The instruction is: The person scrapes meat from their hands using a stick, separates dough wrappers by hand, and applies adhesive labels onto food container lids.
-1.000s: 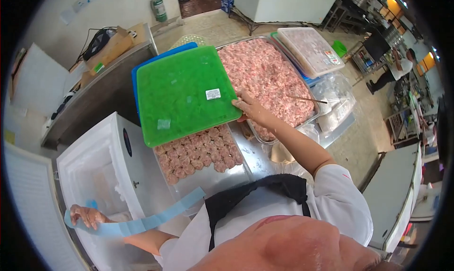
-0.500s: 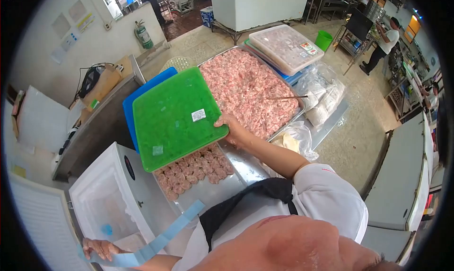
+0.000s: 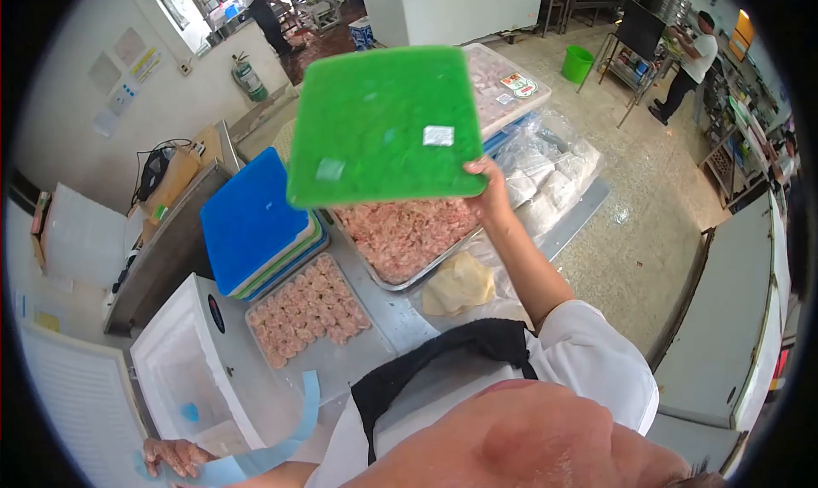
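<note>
My right hand (image 3: pixel 486 190) is closed on the near right corner of a flat green plastic lid (image 3: pixel 383 104), lifted over a big metal tray of ground meat (image 3: pixel 409 241). The lid has a white label and hides much of that meat. Low on the left, my left hand (image 3: pixel 175 456), fingers curled, holds a long light-blue strip (image 3: pixel 302 420). The strip's free end hangs near my apron. On the metal table between my hands lies a shallow tray with rows of shaped meat portions (image 3: pixel 307 309); its near right part is bare.
A stack topped by a blue lid (image 3: pixel 256 219) stands left of the meat. An open white cooler (image 3: pixel 183 360) is at lower left. Bagged white packs (image 3: pixel 545 177) and a translucent container (image 3: pixel 503 87) lie right. Two people work in the background.
My right hand has carried the green lid up and to the right, off the blue-topped stack and over the ground meat. The shaped portions are uncovered. The blue strip's end has swung down.
</note>
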Tool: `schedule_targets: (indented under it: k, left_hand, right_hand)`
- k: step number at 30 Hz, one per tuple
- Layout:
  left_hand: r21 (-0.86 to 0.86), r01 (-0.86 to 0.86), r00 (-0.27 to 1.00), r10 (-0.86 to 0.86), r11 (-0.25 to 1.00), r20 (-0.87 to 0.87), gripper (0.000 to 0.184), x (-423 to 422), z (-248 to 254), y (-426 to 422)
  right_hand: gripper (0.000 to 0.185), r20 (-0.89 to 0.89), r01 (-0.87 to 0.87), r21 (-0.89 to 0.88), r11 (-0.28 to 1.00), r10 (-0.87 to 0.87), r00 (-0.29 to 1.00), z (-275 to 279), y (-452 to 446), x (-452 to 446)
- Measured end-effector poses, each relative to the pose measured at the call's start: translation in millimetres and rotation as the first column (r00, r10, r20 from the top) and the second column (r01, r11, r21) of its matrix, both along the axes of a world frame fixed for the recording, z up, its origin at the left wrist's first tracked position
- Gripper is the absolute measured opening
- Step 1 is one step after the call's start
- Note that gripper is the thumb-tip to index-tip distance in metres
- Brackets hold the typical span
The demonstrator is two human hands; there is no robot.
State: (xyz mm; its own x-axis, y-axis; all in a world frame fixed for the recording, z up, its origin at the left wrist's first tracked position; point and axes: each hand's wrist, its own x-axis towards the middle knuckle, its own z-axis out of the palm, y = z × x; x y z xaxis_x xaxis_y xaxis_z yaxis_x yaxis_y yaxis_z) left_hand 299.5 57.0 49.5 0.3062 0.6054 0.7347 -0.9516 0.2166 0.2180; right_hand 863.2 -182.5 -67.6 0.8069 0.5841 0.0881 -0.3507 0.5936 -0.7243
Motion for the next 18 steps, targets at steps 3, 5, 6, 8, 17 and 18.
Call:
schedule_targets:
  k: [3, 5, 6, 8, 17, 18]
  left_hand:
    - [-0.003, -0.042, 0.999, 0.042, 0.999, -0.007, 0.029, 16, 3, -31]
    - [-0.01, -0.076, 0.997, 0.076, 0.997, -0.012, 0.029, 28, -1, -52]
    - [-0.019, -0.09, 0.996, 0.09, 0.996, -0.006, 0.029, 33, -2, -60]
    - [-0.025, -0.108, 0.994, 0.107, 0.994, -0.016, 0.028, 47, -3, -78]
    - [-0.052, -0.071, 0.996, 0.068, 0.996, -0.06, 0.027, 135, -1, -116]
    - [-0.056, -0.043, 0.997, 0.04, 0.997, -0.068, 0.027, 147, 0, -114]
  right_hand:
    - [0.054, -0.078, 0.145, -0.015, 0.989, -0.146, 0.986, 4, -32, 45]
    - [0.047, -0.051, 0.228, 0.014, 0.974, -0.227, 0.973, 10, -46, 78]
    - [0.043, -0.036, 0.263, 0.014, 0.965, -0.262, 0.964, 1, -51, 102]
    - [0.033, -0.006, 0.312, 0.038, 0.949, -0.312, 0.95, -13, -56, 145]
    - [0.035, 0.043, 0.4, -0.055, 0.915, -0.398, 0.916, -39, -26, 193]
    - [0.035, 0.036, 0.341, -0.071, 0.937, -0.339, 0.94, -42, -30, 187]
